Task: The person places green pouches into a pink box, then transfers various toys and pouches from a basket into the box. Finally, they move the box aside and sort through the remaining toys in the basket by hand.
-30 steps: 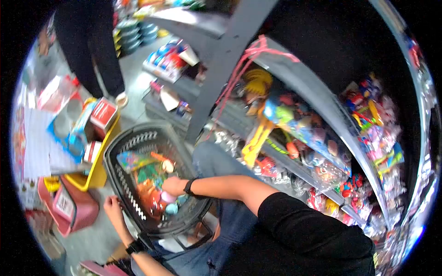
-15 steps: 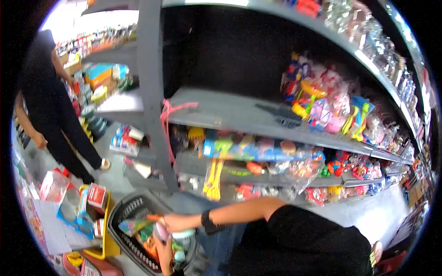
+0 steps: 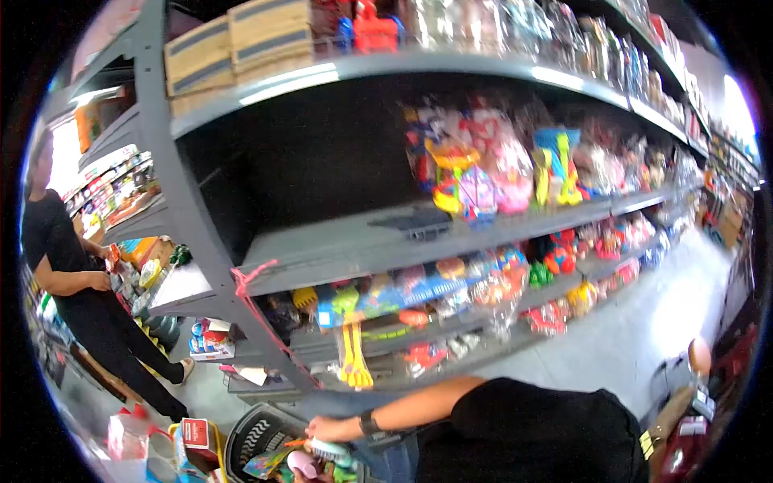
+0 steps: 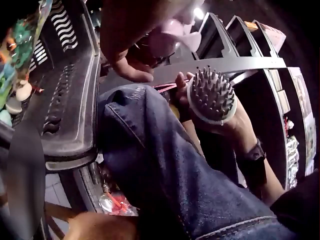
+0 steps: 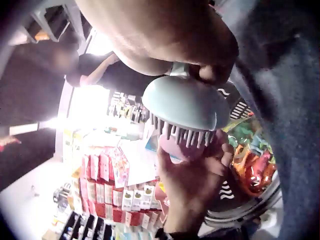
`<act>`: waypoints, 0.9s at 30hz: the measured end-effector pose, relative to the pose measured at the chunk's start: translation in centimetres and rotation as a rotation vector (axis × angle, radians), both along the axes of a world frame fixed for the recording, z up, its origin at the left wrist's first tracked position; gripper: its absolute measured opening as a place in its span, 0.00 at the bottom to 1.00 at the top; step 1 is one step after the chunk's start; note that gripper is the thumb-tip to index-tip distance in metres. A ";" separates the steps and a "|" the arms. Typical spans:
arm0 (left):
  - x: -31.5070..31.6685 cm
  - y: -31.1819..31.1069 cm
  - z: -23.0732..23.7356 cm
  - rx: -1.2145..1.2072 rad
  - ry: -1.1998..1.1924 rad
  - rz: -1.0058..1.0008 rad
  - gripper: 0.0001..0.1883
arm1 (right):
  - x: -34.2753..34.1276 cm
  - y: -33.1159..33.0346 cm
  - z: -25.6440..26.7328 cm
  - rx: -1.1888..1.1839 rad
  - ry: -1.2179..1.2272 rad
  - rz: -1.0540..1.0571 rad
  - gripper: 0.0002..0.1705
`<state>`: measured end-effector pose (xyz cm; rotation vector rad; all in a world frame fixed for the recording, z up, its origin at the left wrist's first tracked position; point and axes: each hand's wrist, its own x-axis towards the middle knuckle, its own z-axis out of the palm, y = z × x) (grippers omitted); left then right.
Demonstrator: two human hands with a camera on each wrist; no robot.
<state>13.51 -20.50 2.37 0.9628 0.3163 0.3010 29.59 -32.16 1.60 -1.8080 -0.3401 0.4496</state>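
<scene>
My right hand (image 5: 170, 35) grips a pale blue scalp massager brush (image 5: 187, 102) by its knob, its grey bristles showing. A pink scalp massager brush (image 4: 170, 40) is held in my left hand (image 5: 192, 180), close to the blue one. In the head view, both brushes are over the black basket (image 3: 251, 427) at the bottom edge, where the left hand is mostly cut off. Orange and green packaged toys (image 5: 255, 165) lie inside the basket.
A grey shelf unit (image 3: 338, 249) with bagged toys rises ahead. Boxes in a yellow basket (image 3: 219, 451) stand left of the black one. Another person (image 3: 68, 249) in black stands at the far left. My jeans-clad knee (image 4: 145, 130) is beside the basket.
My right hand has come up from among the toys with the pale blue brush. The left hand has moved from outside the basket and taken the pink brush. The head view has swung up toward the shelves.
</scene>
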 end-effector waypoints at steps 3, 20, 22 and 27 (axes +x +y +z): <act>0.3 -0.4 0.3 -0.205 0.004 -0.056 0.25 | 1.5 0.8 -1.9 -0.213 0.090 -0.197 0.21; 0.8 2.4 -2.4 -0.454 -0.067 -0.274 0.31 | -3.1 0.5 -0.1 0.069 0.238 -0.103 0.18; 0.4 3.0 -3.4 -0.415 -0.082 -0.274 0.30 | -3.2 0.8 0.3 0.073 0.242 -0.057 0.23; 0.6 2.0 -0.3 -0.309 0.024 -0.102 0.32 | -3.1 -0.3 1.3 0.378 0.260 0.277 0.23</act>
